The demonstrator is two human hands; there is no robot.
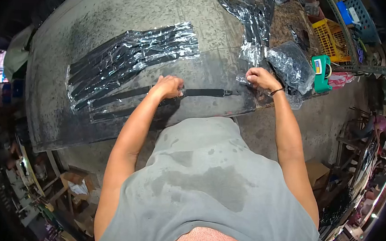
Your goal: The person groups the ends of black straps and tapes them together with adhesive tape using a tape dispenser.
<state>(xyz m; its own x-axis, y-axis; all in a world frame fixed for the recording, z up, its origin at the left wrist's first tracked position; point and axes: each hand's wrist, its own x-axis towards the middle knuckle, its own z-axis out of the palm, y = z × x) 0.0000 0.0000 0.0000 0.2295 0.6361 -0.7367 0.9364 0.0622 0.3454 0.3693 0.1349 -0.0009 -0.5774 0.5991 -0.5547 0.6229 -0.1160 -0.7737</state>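
A long, flat black strip [205,92] lies across the near part of the table, its left part in a clear plastic sleeve. My left hand [170,86] is closed on the strip near its middle, fingertips at the sleeve's edge. Off the strip's right end, my right hand [261,78] pinches a small, shiny piece of clear plastic [242,79]. Beyond my left hand, several black strips in clear sleeves [135,56] lie side by side in a pile. Another sleeved strip [117,114] rests closer to the table's front edge.
More plastic-wrapped black strips [255,24] lie at the back right. Beside them are a crumpled clear plastic bag [293,67] and a green tape dispenser [321,73]. A yellow crate [330,39] stands at the far right. The worn table [116,7] ends in front of my body.
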